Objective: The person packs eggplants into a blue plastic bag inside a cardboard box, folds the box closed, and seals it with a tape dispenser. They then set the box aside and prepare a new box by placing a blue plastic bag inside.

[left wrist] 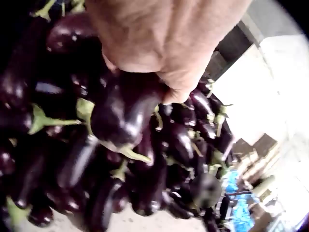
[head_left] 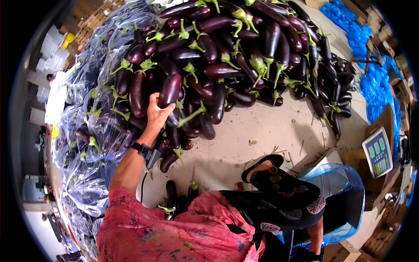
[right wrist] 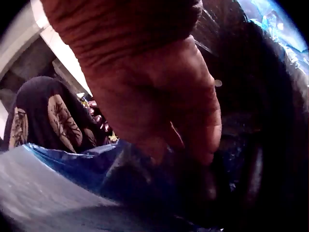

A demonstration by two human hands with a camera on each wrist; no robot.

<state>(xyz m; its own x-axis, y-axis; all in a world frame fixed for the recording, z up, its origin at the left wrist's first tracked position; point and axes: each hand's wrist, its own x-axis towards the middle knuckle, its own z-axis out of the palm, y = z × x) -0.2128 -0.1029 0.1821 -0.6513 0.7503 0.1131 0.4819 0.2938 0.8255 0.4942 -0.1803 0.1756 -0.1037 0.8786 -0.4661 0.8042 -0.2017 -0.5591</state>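
My left hand (head_left: 158, 113) grips a dark purple eggplant (head_left: 171, 87) at the near left side of a large eggplant pile (head_left: 222, 22). Seen from the left wrist, fingers and thumb wrap one end of that eggplant (left wrist: 123, 108), and its green stem points away from the palm. My right hand (right wrist: 159, 96) reaches down inside a bin lined with blue plastic (head_left: 355, 183). Its fingertips sink into deep shadow, so I cannot tell whether they hold anything.
Clear plastic bags (head_left: 87, 174) of eggplants line the left side. A digital scale (head_left: 378, 153) stands at the right, with blue plastic (head_left: 373, 83) behind it. Stem scraps litter the pale floor (head_left: 244, 139). A few eggplants (head_left: 172, 194) lie close to my body.
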